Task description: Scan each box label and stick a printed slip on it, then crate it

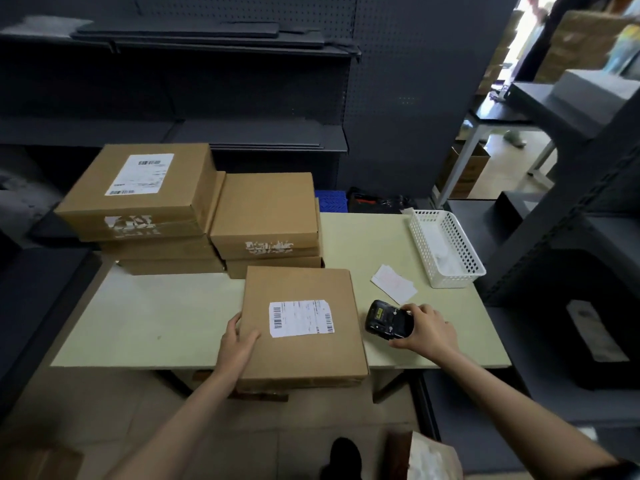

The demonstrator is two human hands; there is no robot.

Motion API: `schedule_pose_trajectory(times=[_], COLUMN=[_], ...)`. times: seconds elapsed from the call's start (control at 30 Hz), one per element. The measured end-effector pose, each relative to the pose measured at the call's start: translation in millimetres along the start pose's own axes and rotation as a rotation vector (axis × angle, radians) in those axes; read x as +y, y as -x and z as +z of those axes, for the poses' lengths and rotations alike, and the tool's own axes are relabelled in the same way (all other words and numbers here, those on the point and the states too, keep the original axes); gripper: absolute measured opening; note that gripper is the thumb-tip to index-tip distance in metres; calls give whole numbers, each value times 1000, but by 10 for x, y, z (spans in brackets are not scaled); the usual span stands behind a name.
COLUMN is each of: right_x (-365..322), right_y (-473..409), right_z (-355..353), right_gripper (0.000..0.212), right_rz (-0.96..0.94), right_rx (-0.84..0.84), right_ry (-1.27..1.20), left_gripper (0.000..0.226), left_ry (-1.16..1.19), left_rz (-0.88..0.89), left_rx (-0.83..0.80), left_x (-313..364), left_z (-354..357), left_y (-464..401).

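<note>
A flat cardboard box point(304, 355) lies at the table's front edge, its white barcode label point(300, 318) facing up. My left hand point(237, 341) holds the box's left side, thumb on top. To the right of the box lies a black handheld scanner point(384, 319), and my right hand point(427, 329) grips its rear end on the table. Printed white slips point(393, 284) lie on the table beyond the scanner.
Two stacks of cardboard boxes point(145, 202) point(265, 216) stand at the back left of the pale table point(145, 317). A white perforated basket point(445, 247) sits at the right rear. Dark shelving surrounds the table. A blue crate point(330, 201) shows behind it.
</note>
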State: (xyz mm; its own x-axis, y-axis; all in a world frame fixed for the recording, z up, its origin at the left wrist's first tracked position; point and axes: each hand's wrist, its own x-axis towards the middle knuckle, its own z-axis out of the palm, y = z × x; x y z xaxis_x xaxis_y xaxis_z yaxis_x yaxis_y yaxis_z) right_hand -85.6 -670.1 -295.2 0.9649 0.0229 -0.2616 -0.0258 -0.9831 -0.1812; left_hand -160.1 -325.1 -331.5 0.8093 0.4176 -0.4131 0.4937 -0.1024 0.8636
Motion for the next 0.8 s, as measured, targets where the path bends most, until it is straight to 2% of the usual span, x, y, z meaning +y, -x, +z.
schedule_pose_trajectory(times=[0.13,0.2,0.37,0.43,0.57,0.8], right_x=[146,207,334,368,395,423], right_y=[-162,-236,-396,-460,-590,-754], right_z=[97,146,261,293,325,446], right_gripper=[82,82,82,83,84,84], right_rz=[2,-6,-68,-77,-89,-120], right_rx=[-47,-70,-122,-138,-143,-156], right_ry=[27,58,149,151,143,128], left_gripper=[71,80,74,68,72,79], left_ry=[-107,-238,-714,-828,-944,-999], left_rz=[50,85,304,364,365,334], left_rx=[26,61,194,214,229,274], left_x=[8,24,97,63,-19,-5], left_z=[197,276,470,536,620,711], left_y=[-23,-36,-112,-149,-214,-246])
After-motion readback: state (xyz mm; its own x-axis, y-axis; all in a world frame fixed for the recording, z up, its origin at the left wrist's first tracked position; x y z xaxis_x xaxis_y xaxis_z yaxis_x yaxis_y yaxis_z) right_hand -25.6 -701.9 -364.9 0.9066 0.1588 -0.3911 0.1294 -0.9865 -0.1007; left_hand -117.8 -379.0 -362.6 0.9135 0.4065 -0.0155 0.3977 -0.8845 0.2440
